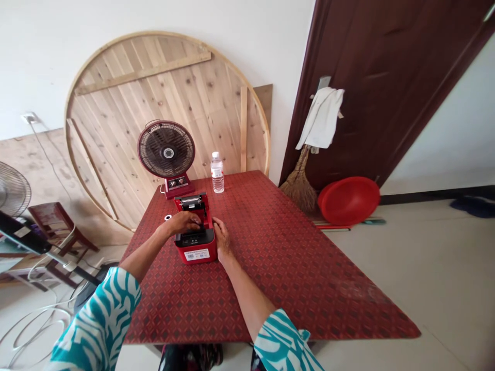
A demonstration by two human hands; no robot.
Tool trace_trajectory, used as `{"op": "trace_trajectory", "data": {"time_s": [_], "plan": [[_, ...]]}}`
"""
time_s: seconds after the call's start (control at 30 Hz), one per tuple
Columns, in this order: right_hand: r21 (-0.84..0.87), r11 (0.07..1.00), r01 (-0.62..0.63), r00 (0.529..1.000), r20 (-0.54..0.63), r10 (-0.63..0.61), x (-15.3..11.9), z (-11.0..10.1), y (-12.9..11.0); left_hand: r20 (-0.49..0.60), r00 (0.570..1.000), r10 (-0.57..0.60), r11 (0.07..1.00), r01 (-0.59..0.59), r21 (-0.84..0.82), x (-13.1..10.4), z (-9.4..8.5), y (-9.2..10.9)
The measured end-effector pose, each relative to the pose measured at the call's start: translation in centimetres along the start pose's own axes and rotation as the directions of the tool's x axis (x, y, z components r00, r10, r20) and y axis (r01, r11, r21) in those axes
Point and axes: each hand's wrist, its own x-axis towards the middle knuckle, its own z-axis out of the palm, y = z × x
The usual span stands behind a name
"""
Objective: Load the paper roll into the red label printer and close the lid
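A red and black label printer [196, 254] stands on the table with its lid [190, 202] raised at the back. My left hand [186, 222] reaches across from the left into the opened compartment. Its fingers point down and their tips are hidden, so what they touch inside cannot be made out. Against the printer's right side lies my right hand [221, 238], gripping the casing near its rim. A small white paper roll [167, 217] sits on the table just left of my left hand. The printer's front carries a white label with printed codes.
The table [294, 268] has a red patterned cover. Behind the printer stand a red fan [167, 149] and a water bottle [217, 175]. A round wooden tabletop [216, 93] leans on the wall. Right of the table are a broom [300, 185] and red basins [350, 201].
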Motion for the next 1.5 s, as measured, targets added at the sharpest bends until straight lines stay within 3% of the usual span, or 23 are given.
{"op": "trace_trajectory", "data": {"time_s": [0.17,0.3,0.37,0.53,0.6,0.77,0.8,0.97,1.13,1.23,1.3,1.37,1.43,1.5], "plan": [[0.005,0.998,-0.060,0.997,-0.039,0.060,2.0,0.7,-2.0,-0.125,0.991,0.054,0.983,-0.074,-0.165,-3.4,0.5,0.6],[-0.059,0.997,0.052,0.999,0.005,-0.052,5.2,3.0,-5.5,-0.201,0.953,0.227,0.961,-0.253,-0.111,-5.2,1.0,0.9],[-0.083,0.995,0.055,0.997,0.055,-0.051,6.0,3.9,-7.0,-0.229,0.929,0.290,0.950,-0.309,-0.048,-5.7,1.1,0.9],[-0.141,0.967,0.212,0.976,0.084,-0.202,4.4,3.4,-8.3,-0.263,0.894,0.362,0.929,-0.325,0.176,-7.1,1.6,1.2],[-0.168,0.941,0.294,0.954,0.108,-0.279,2.9,2.6,-8.2,-0.337,0.871,0.358,0.924,-0.277,0.263,-7.7,2.2,1.1],[-0.237,0.896,0.376,0.924,0.174,-0.342,-0.1,1.3,-7.9,-0.645,0.726,0.238,0.964,-0.094,0.250,-8.3,4.0,-0.3],[-0.246,0.891,0.380,0.921,0.185,-0.342,-0.5,1.2,-7.8,-0.662,0.719,0.211,0.971,-0.079,0.224,-8.3,4.3,-0.7],[-0.263,0.879,0.398,0.914,0.193,-0.356,-1.3,1.0,-6.9,-0.631,0.762,0.149,0.983,-0.047,0.175,-8.6,5.6,-2.3],[-0.230,0.882,0.412,0.907,0.193,-0.373,-1.8,0.5,-6.3,-0.685,0.715,0.140,0.989,-0.062,0.137,-8.8,6.7,-2.1],[-0.243,0.879,0.410,0.906,0.217,-0.363,-2.1,0.2,-6.2,-0.687,0.719,0.102,0.995,-0.079,0.065,-8.8,7.0,-2.0],[-0.236,0.886,0.398,0.911,0.211,-0.353,-2.1,0.2,-6.1,-0.690,0.721,0.058,0.994,-0.106,-0.027,-8.9,7.3,-2.0],[-0.205,0.910,0.360,0.930,0.156,-0.333,-1.9,0.2,-5.6,-0.736,0.675,-0.054,0.972,-0.134,-0.193,-9.0,7.8,-2.1],[-0.142,0.949,0.282,0.959,0.063,-0.276,-1.5,0.3,-4.6,-0.744,0.625,-0.234,0.895,-0.160,-0.416,-9.0,8.4,-2.1],[-0.052,0.984,0.171,0.985,-0.011,-0.172,-1.1,0.3,-3.4,-0.674,0.631,-0.383,0.776,-0.177,-0.606,-8.8,8.8,-2.0]]}}
